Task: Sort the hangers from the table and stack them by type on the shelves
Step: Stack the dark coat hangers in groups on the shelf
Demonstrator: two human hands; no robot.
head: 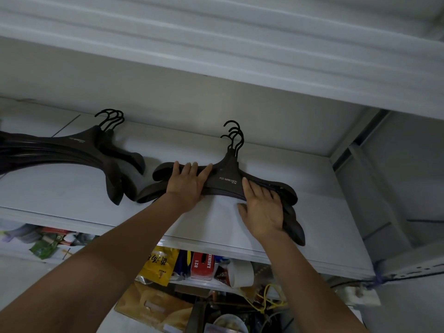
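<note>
Dark hangers (pixel 225 180) marked "XIZI IMPRESSION" are pressed on the white shelf (pixel 317 212) by the left hand (pixel 189 182) and right hand (pixel 263 210), fingers straight.

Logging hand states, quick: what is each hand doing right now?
Left hand: open, fingers flat on the hanger stack.
Right hand: open, fingers flat on the same stack's other arm.
</note>
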